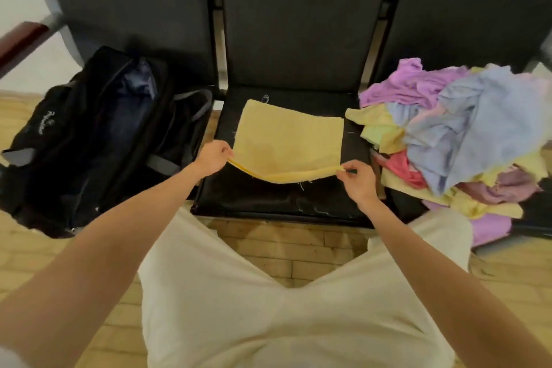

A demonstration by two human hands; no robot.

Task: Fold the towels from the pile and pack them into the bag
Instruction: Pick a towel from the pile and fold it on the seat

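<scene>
Seats come first: a row of 3 black padded chairs (298,39) stands on a pale wood floor (283,251). On the left seat sits the black bag (89,140), unzipped, its mouth open toward the ceiling. On the right seat the pile of towels (454,134) heaps up in purple, blue, yellow and pink, with some cloth spilling over that seat's front edge.

On the middle seat (268,200) lies 1 yellow towel (286,140), spread flat with its far edge near the seat's back. Its near edge is lifted off the cushion and sags between the hands. The left hand (213,158) pinches the near left corner; the right hand (357,178) pinches the near right corner, both with thumb and fingers closed on the cloth.

By my reckoning a fold is just starting. The risk is an uneven one: if 1 hand travels further than the other, the corners will miss the far edge and the fold goes skew. A light pinch could also let a corner slip. Loose threads (301,187) hang from the hem and might snag.
</scene>
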